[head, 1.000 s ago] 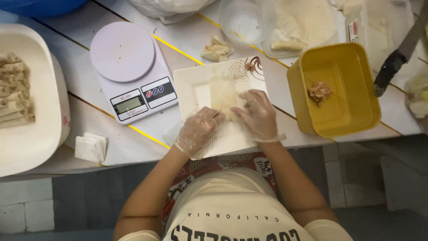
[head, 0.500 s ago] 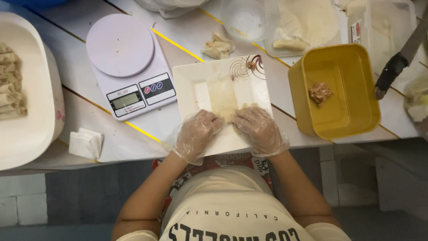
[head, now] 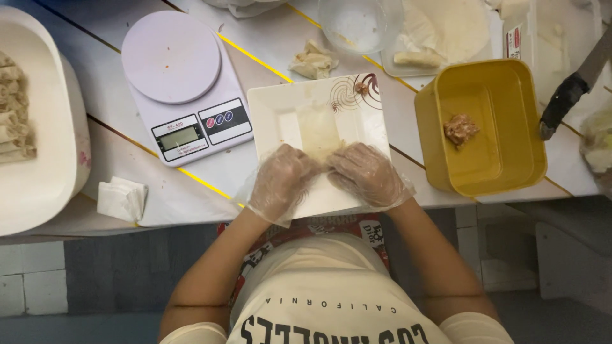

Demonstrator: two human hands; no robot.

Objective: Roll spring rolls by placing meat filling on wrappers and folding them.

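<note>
Both gloved hands, the left hand (head: 282, 180) and right hand (head: 366, 174), curl closed over the near end of a pale wrapper (head: 317, 130) on a square white plate (head: 274, 114). A kitchen scale (head: 182, 83) sits at ten o'clock on the tabletop (head: 159, 185), a yellow tub (head: 484, 121) at three o'clock.

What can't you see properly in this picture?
- Head view: the near end of the wrapper is hidden under the gloved left hand and right hand.
- The knife blade is cut off by the right edge.
- The scale display is too small.
</note>
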